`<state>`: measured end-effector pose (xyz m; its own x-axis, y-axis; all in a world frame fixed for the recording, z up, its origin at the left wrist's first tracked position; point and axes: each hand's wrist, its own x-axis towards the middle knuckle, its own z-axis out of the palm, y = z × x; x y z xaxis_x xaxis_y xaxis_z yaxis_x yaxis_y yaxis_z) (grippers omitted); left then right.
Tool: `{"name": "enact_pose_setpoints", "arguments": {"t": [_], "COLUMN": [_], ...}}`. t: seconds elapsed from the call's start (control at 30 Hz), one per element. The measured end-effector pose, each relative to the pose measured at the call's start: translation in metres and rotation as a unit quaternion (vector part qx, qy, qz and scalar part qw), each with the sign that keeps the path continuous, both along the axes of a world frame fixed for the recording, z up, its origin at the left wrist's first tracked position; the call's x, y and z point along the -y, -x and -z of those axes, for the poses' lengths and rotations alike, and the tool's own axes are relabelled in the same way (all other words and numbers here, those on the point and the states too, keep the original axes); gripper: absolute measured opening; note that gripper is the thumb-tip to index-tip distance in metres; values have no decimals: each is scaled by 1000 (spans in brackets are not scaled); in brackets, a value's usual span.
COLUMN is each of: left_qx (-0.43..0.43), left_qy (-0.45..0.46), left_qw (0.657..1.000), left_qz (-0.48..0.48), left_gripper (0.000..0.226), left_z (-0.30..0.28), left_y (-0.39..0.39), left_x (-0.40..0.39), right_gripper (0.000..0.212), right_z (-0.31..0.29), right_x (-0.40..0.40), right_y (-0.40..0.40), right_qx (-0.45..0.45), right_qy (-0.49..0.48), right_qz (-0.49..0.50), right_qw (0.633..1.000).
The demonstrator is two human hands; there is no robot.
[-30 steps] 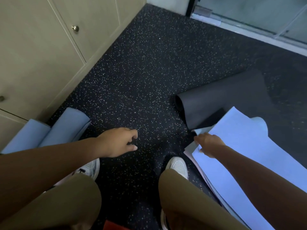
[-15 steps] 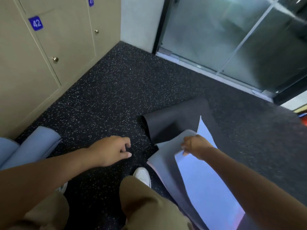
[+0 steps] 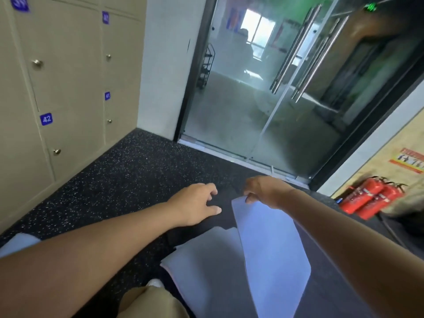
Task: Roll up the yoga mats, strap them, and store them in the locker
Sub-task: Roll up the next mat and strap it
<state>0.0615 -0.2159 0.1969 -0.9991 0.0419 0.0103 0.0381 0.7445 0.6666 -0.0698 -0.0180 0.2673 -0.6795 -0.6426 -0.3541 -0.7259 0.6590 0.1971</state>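
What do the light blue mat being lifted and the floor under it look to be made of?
Light blue mat: thin, flexible foam or rubber, matte; it hangs and bends from the right hand pinching its edge. Floor: likely rubber gym flooring, black with pale speckles, matte.

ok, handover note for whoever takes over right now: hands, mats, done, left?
Right hand pinches the corner of the light blue mat, lifted off the floor.
Left hand is empty, fingers loosely curled, above the floor.
A rolled blue mat lies at the far left near the lockers; no strap can be seen on it.
Lockers all shut.
Left: roll this mat, strap, store.
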Motion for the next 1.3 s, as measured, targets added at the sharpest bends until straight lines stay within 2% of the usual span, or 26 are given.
{"name": "enact_pose_setpoints", "arguments": {"t": [0.1, 0.17, 0.3, 0.4, 0.5, 0.67, 0.73, 0.8, 0.9, 0.97, 1.07, 1.13, 1.23, 1.3], "left_qx": [-32, -71, -165, -209, -236, -267, -281, -292, -295, -288, -287, -293, -323, -364], "left_qy": [-44, -79, -84, -83, -80, -55, -39, -26, -10, 33, 214, 310, 348, 343], "left_qw": [998, 994, 979, 969, 962, 948, 940, 934, 929, 930, 914, 891, 870, 857], "left_qz": [-6, -17, -80, -106, -111, -165, -191, -207, -221, -224, -192, -157, -134, -126], "left_gripper": [57, 45, 12, 10, 10, 15, 16, 19, 20, 19, 10, 23, 37, 37], "left_z": [-39, -65, -119, -159, -184, -218, -228, -236, -247, -258, -278, -290, -296, -291], "left_y": [5, 4, 1, -11, -26, -63, -80, -99, -128, -147, -181, -205, -244, -272], "left_x": [-31, -47, -57, -47, -29, 24, 48, 72, 104, 123, 143, 147, 144, 138], "right_gripper": [24, 23, 20, 21, 28, 57, 54, 36, 36, 37, 39, 39, 38, 35], "right_z": [-53, -85, -140, -169, -179, -200, -204, -202, -197, -196, -204, -216, -233, -237], "right_x": [-9, -12, -18, -21, -28, -42, -42, -38, -15, 6, 37, 52, 66, 67], "right_y": [-16, -31, -62, -84, -89, -102, -107, -112, -130, -144, -175, -202, -249, -280], "right_qx": [-42, -71, -118, -142, -155, -163, -149, -124, -92, -100, -149, -186, -254, -285], "right_qy": [33, 65, 114, 187, 235, 263, 292, 317, 365, 392, 409, 417, 427, 436], "right_qz": [-21, -39, -68, -79, -51, 45, 71, 84, 91, 64, 6, -38, -116, -167], "right_qw": [998, 995, 984, 969, 958, 950, 942, 936, 922, 912, 900, 889, 860, 837]}}
